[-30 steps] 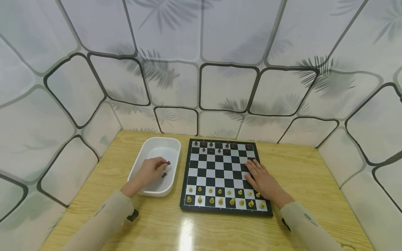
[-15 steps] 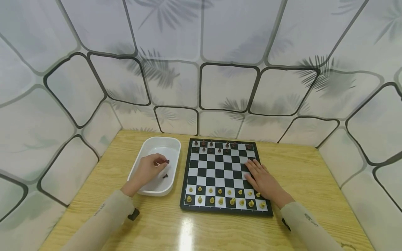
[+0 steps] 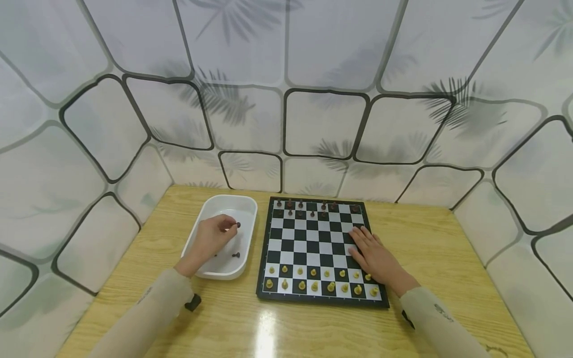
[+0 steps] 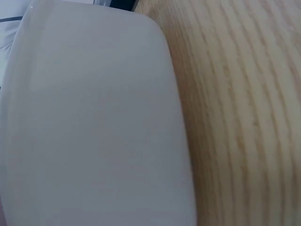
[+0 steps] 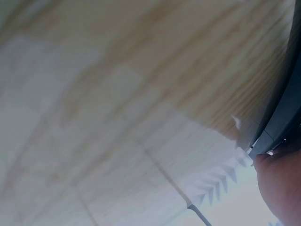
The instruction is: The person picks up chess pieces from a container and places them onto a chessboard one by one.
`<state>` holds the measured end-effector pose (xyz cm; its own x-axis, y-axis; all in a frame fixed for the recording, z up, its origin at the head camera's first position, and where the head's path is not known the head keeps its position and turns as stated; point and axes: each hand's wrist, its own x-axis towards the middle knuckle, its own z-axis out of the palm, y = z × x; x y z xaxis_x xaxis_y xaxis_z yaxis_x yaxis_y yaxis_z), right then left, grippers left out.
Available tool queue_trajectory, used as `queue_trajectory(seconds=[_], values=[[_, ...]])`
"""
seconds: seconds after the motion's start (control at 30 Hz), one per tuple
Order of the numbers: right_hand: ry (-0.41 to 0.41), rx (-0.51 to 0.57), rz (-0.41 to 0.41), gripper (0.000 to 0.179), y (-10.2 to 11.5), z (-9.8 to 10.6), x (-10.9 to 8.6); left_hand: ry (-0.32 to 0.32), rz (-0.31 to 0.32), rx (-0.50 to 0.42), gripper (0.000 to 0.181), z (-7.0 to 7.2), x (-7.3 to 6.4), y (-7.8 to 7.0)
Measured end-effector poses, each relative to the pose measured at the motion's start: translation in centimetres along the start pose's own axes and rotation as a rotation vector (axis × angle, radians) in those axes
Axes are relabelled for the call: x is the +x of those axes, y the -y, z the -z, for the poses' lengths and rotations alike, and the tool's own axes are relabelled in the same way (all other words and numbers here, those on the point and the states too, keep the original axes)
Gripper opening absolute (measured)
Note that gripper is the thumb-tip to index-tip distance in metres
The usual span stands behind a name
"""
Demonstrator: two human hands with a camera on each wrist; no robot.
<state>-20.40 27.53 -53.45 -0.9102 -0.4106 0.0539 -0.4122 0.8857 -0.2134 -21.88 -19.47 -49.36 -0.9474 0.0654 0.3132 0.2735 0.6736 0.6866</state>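
Over the white plastic tub (image 3: 253, 211), my left hand (image 3: 208, 241) pinches a small dark chess piece (image 3: 238, 224) between thumb and fingertips. Below it, a loose dark piece (image 3: 236, 255) lies on the tub floor, with another partly hidden by the hand. In the left wrist view only the tub's outer wall (image 4: 103, 117) and tabletop show. My right hand (image 3: 375, 257) lies with extended fingers on the right side of the chessboard (image 3: 306, 241). A bit of that hand (image 5: 282, 188) appears beside the board's dark edge (image 5: 286, 103) in the right wrist view.
Two rows of yellow chess pieces (image 3: 315, 287) stand along the board's near side. Several dark red pieces (image 3: 301, 204) occupy the far rows, with gaps between them. The wooden table (image 3: 429, 248) meets a patterned curtain (image 3: 327, 124) at the back and sides.
My left hand has drifted slightly away from me, still pinching the dark piece, which has turned a little. More of the loose pieces in the tub now shows. My right hand stays put.
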Motion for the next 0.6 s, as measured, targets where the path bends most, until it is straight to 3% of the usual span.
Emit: queue_trajectory(seconds=[0.33,0.6], values=[[0.006,-0.007,-0.005,0.063,0.0,0.0,0.0,-0.033,-0.073,-0.012,0.006,0.4,1.3,-1.5],[-0.001,-0.009,0.001,0.062,-0.1,0.0,0.1,-0.035,-0.12,-0.042,0.005,-0.2,2.4,-2.5]])
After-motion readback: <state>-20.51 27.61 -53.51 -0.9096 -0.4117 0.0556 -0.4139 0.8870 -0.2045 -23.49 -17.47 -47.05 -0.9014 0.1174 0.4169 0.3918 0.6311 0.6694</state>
